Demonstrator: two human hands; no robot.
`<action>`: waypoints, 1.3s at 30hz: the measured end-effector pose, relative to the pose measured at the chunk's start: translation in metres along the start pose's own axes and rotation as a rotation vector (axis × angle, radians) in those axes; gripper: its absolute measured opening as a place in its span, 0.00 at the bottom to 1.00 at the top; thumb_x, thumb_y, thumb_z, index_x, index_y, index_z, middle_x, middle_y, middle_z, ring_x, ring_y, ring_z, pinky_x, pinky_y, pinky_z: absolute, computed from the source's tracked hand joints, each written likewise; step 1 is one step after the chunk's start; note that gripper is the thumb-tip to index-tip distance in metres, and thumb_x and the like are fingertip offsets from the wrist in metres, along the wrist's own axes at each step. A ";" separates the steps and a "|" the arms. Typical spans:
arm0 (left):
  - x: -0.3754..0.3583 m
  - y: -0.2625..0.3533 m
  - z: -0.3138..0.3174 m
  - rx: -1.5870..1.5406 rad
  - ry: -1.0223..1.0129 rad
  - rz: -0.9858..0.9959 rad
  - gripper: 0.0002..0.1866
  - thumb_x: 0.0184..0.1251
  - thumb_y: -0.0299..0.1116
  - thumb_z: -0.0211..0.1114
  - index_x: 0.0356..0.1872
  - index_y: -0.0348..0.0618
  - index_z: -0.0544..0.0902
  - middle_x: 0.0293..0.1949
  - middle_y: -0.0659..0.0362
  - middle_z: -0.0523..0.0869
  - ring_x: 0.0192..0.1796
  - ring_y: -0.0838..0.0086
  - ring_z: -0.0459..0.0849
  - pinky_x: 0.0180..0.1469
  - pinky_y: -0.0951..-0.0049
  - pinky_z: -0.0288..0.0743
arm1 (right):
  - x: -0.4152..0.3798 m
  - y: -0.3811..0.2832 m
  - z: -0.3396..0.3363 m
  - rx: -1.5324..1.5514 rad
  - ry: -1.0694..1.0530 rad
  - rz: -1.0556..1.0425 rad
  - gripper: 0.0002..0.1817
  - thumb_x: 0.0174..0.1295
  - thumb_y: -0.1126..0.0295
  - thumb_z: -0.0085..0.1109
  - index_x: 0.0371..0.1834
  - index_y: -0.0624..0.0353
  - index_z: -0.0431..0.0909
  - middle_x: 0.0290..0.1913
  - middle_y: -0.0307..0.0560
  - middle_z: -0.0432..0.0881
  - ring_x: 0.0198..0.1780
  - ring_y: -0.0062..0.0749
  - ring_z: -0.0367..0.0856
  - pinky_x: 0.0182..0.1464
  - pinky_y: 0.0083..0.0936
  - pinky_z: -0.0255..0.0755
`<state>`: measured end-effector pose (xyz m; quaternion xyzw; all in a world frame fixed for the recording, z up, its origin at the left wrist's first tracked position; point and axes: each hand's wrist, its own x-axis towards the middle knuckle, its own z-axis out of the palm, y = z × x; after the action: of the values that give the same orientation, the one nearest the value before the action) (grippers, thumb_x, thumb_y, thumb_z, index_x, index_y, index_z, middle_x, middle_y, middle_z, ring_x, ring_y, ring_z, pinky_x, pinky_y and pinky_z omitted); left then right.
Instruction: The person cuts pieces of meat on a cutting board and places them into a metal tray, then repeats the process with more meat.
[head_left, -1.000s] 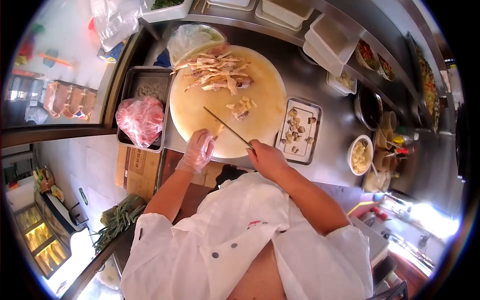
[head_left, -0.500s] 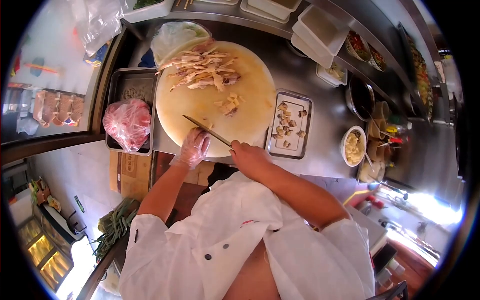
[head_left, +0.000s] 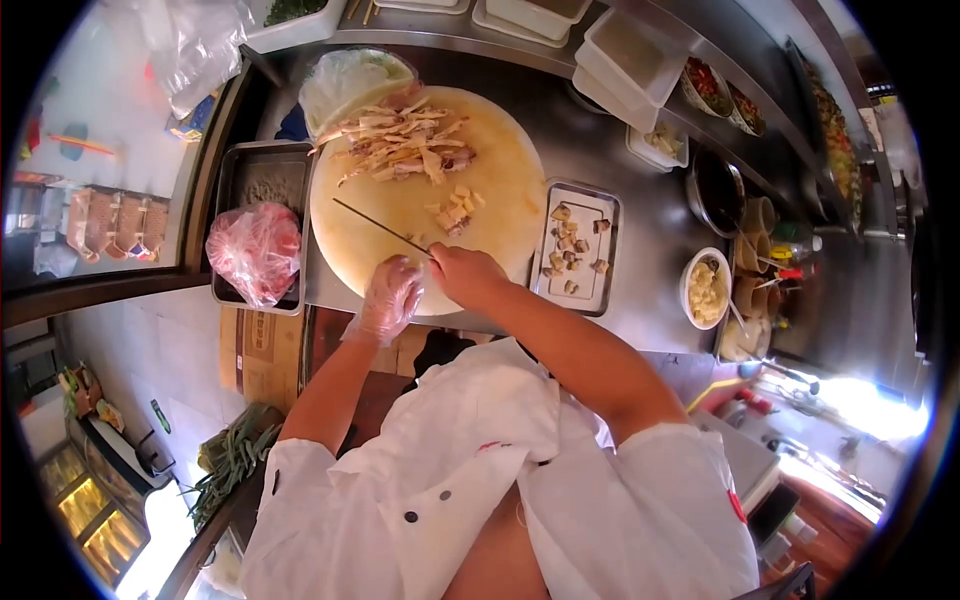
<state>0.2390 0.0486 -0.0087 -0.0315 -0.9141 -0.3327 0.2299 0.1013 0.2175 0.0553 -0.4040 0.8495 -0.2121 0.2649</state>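
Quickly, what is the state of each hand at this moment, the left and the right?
Left hand: fingers curled; whether it holds anything cannot be told.
Right hand: closed, holding the knife.

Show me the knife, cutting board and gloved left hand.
Knife [head_left: 382,227]: head view, middle of the blade.
Cutting board [head_left: 510,185]: head view, bare surface at right.
Left hand [head_left: 393,288]: head view, middle of the hand.

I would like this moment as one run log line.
right hand: holds knife; left hand: gloved, at round board; on board: cut pieces, pile of strips
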 end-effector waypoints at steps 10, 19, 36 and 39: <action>-0.008 -0.010 -0.002 -0.005 -0.024 0.058 0.19 0.58 0.18 0.76 0.50 0.40 0.83 0.48 0.49 0.86 0.49 0.47 0.87 0.50 0.51 0.85 | -0.073 -0.027 -0.014 0.031 -0.059 0.140 0.13 0.83 0.58 0.53 0.55 0.58 0.75 0.41 0.60 0.89 0.43 0.64 0.89 0.46 0.57 0.83; -0.005 -0.008 -0.003 0.005 -0.070 0.031 0.16 0.60 0.19 0.75 0.48 0.41 0.83 0.45 0.50 0.85 0.48 0.47 0.86 0.50 0.51 0.84 | -0.070 -0.026 0.007 0.052 -0.090 0.160 0.14 0.85 0.59 0.50 0.55 0.59 0.73 0.40 0.62 0.89 0.41 0.64 0.91 0.44 0.57 0.85; -0.014 -0.019 0.019 0.080 0.189 -0.312 0.30 0.62 0.20 0.71 0.68 0.36 0.76 0.58 0.42 0.83 0.55 0.47 0.85 0.60 0.47 0.81 | -0.068 0.036 -0.025 0.576 0.176 0.247 0.14 0.85 0.57 0.57 0.52 0.58 0.76 0.27 0.47 0.81 0.23 0.39 0.80 0.27 0.38 0.74; 0.010 0.000 0.044 0.170 0.075 -0.349 0.42 0.69 0.35 0.76 0.80 0.33 0.67 0.73 0.34 0.72 0.70 0.40 0.76 0.74 0.45 0.73 | -0.099 0.068 -0.049 0.981 0.161 0.516 0.13 0.85 0.58 0.57 0.48 0.55 0.74 0.26 0.37 0.74 0.19 0.23 0.71 0.22 0.28 0.69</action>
<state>0.2130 0.0747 -0.0343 0.1592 -0.9213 -0.2902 0.2043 0.0842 0.3434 0.0815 0.0052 0.7402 -0.5408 0.3996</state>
